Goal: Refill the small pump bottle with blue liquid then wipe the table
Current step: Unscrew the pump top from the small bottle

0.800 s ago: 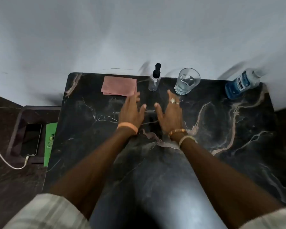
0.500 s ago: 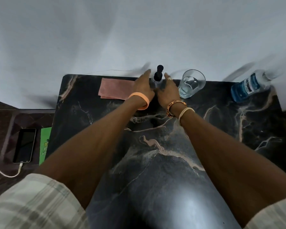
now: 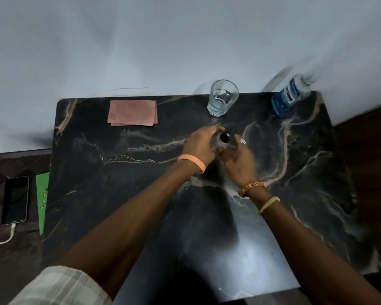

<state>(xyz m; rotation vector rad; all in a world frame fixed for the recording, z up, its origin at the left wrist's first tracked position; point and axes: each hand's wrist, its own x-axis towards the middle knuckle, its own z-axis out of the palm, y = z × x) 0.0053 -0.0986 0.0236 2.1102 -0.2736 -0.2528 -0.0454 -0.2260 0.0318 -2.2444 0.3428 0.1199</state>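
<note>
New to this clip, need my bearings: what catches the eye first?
The left hand and right hand hold the small pump bottle at the middle of the dark table. At the far edge stand a glass and, in the right corner, a bottle of blue liquid; a pink cloth lies further left.

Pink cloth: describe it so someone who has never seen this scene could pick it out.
Start at the dark marble table against the white wall. Along its far edge, left of the clear glass and the blue mouthwash bottle, lies the pink cloth. It is the only flat, folded thing there.
</note>
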